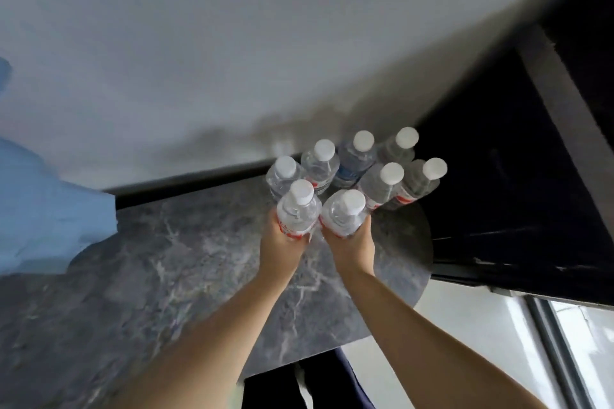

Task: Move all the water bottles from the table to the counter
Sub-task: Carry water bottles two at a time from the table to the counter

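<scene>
Several clear water bottles with white caps stand upright in a cluster [360, 163] on the far right end of a grey marble surface [166, 262], close to the white wall. My left hand [282, 249] grips one red-labelled bottle [297, 209] at the front of the cluster. Beside it, my right hand [354, 242] grips another bottle [344, 212]. Both held bottles are upright and sit against the group. Whether their bases touch the surface is hidden by my hands.
A blue cloth-like object [43, 209] lies at the left, partly over the marble. A dark recess or cabinet [498, 196] opens to the right of the bottles. The marble's rounded front edge [422, 279] drops to a pale floor [481, 342].
</scene>
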A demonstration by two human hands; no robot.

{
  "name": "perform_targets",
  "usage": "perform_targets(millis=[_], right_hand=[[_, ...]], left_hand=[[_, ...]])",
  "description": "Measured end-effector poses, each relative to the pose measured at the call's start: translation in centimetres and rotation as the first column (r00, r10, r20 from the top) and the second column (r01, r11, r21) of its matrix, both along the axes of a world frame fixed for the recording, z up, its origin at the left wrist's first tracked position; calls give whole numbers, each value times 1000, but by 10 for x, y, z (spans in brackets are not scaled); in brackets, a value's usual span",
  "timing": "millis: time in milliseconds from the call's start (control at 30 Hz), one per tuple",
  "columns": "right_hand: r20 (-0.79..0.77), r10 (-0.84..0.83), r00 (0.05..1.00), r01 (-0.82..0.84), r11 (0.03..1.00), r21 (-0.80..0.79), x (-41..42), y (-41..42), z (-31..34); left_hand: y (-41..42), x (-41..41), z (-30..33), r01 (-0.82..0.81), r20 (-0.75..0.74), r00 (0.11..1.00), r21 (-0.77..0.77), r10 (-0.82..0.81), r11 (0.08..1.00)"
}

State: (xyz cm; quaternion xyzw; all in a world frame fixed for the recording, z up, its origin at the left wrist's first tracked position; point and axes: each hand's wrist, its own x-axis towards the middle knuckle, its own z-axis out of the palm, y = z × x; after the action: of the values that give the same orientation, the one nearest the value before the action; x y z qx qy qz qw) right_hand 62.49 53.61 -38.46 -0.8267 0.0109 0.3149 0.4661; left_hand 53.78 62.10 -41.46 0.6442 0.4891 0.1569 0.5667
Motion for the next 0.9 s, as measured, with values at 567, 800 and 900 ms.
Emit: perform_targets(millis=[567, 800, 900], right_hand=[[-19, 150, 988, -151, 975, -163, 16, 5, -14], [-52, 204, 978, -210, 962, -175, 11, -4, 44], [-17, 253, 967, -253, 954, -160, 15, -7, 80]], left_hand=[[4, 13, 4, 110, 142, 983, 57, -118, 992], [1, -14, 63, 152, -116, 981, -48, -157, 987], [5, -20, 99, 163, -218, 962, -28, -165, 986]])
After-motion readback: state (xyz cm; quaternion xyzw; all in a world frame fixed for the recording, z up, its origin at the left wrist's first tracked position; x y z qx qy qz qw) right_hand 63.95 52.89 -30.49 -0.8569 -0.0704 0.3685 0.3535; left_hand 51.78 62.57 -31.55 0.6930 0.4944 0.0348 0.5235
